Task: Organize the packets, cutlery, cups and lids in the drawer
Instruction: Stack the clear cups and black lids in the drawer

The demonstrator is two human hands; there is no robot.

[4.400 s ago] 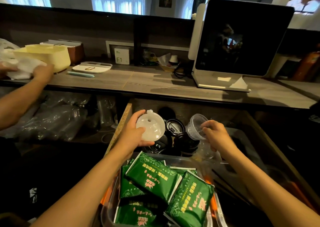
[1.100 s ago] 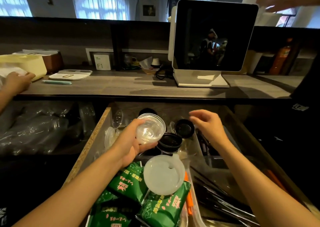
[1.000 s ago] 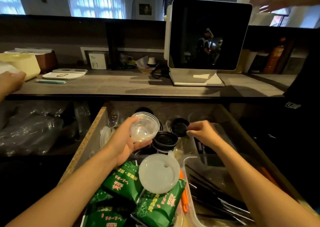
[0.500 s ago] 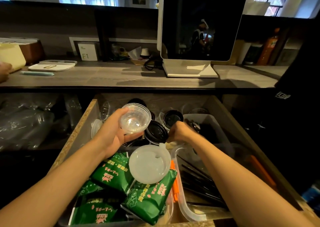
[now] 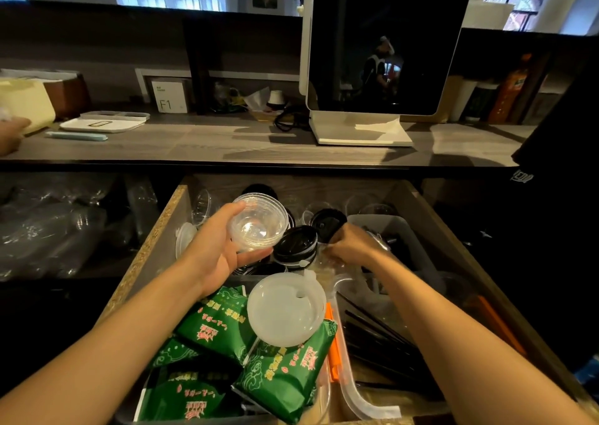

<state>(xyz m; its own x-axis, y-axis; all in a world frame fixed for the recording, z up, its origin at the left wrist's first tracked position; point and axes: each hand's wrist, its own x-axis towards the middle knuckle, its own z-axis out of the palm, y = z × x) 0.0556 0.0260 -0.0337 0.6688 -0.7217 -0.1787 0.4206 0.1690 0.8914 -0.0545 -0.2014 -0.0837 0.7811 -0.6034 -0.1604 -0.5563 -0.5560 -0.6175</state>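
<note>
Item: my left hand (image 5: 215,256) still grips the clear cup stack (image 5: 258,226). My right hand (image 5: 348,246), earlier raised with fingers spread, now reaches among black lids (image 5: 295,244), fingers curled; whether holding anything, I cannot tell.

Dark monitor (image 5: 382,45) on wooden counter (image 5: 201,142)

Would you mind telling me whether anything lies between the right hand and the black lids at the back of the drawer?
Nothing visible does. The right hand is already beside the black lids, reaching down just to their right; what its fingers touch is hidden.
</note>
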